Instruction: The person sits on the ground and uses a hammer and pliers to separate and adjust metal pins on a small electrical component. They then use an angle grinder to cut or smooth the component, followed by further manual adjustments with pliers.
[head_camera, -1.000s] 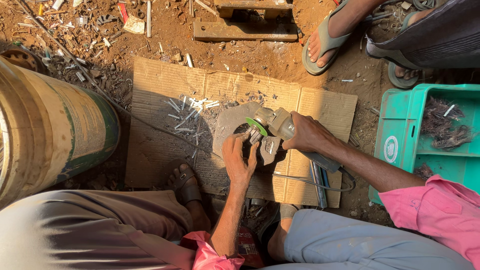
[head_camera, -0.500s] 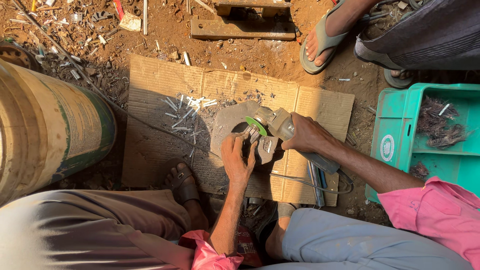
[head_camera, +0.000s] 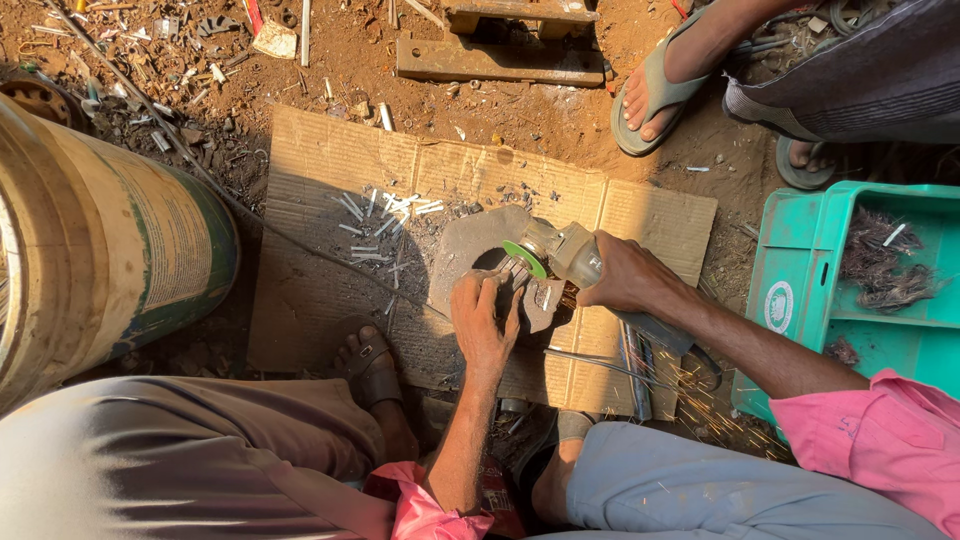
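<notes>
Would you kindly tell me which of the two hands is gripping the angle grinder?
The right hand holds the angle grinder; the left hand presses a small metal piece instead.

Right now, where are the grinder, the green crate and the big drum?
angle grinder (head_camera: 572, 255), head view, on its grey body.
green crate (head_camera: 800, 270), head view, on its left wall.
big drum (head_camera: 120, 250), head view, on its curved side.

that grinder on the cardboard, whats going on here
A person sitting on the ground grips an angle grinder in the right hand, its green disc against a small metal piece that the left hand presses down on a flat slab on the cardboard sheet. Sparks fly back toward the person's right leg. Cut metal bits lie scattered on the cardboard, and a teal crate stands at the right.
</notes>
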